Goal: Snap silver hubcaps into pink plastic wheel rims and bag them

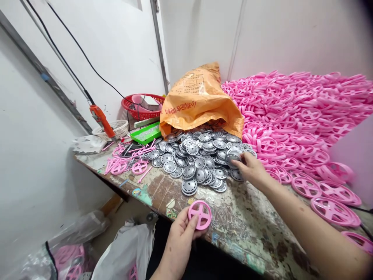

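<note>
My left hand (185, 231) is closed around a pink plastic wheel (206, 214) with four spokes, held over the table's front edge. Reaching to the right side of the pile, my right hand (252, 169) pinches a grey plastic wheel disc (233, 156) between thumb and fingers. Many more grey discs (200, 175) spill in a heap across the table from the mouth of an orange sack (201, 101). To the right rises a large mound of pink wheels (291, 112), some lying near my right forearm.
An orange electric screwdriver (101, 119) hangs on a cable at the left. Below it are a white basket (116, 128), a green tray (145, 134) and pink rods (112, 165). A red basket (126, 105) stands behind. Plastic bags (125, 249) lie beneath the worn table (247, 229).
</note>
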`<state>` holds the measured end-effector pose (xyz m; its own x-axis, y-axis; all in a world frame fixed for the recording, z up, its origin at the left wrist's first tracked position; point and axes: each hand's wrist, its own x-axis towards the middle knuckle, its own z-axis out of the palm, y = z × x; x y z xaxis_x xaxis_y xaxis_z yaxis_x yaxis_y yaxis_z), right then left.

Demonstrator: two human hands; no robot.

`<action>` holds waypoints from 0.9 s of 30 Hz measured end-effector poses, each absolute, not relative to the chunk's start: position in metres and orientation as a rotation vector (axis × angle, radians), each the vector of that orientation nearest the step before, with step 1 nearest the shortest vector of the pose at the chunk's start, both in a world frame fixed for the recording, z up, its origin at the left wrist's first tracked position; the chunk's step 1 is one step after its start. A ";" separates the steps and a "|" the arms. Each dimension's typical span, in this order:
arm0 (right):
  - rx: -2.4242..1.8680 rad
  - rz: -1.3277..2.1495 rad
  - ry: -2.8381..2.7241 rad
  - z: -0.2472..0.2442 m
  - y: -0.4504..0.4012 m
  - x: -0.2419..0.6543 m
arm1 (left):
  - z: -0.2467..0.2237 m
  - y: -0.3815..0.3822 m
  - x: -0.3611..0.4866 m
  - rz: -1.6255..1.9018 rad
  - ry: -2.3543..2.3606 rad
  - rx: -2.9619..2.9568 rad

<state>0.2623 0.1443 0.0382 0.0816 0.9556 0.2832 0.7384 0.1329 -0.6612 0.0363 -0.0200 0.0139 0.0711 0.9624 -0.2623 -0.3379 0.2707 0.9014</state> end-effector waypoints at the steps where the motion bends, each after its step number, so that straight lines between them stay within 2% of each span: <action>1: -1.608 0.521 -1.700 0.043 0.126 0.257 | 0.015 -0.019 0.037 1.151 1.048 0.748; 4: -1.424 0.975 -1.729 0.052 0.066 0.231 | 0.021 -0.016 0.044 1.186 1.033 0.692; 10: -1.179 0.930 -1.726 0.029 0.009 0.192 | 0.027 -0.025 0.044 1.158 0.915 0.811; 14: -1.110 1.358 -1.704 0.032 0.011 0.191 | 0.025 -0.034 0.032 1.147 0.957 0.909; 16: -1.132 1.439 -1.689 0.036 0.009 0.190 | 0.024 -0.037 0.030 1.144 1.021 0.954; 23: -1.300 1.364 -1.662 0.035 -0.014 0.181 | 0.035 -0.048 0.033 1.084 1.142 1.081; 27: -1.434 1.118 -1.687 0.029 0.004 0.210 | 0.011 -0.070 -0.017 1.059 1.613 1.127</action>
<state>0.2098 0.0038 0.0290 -0.1912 0.9803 -0.0488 0.4266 0.0383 -0.9036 -0.0174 -0.0705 0.0106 -0.2052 0.9616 -0.1825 0.2153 0.2262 0.9500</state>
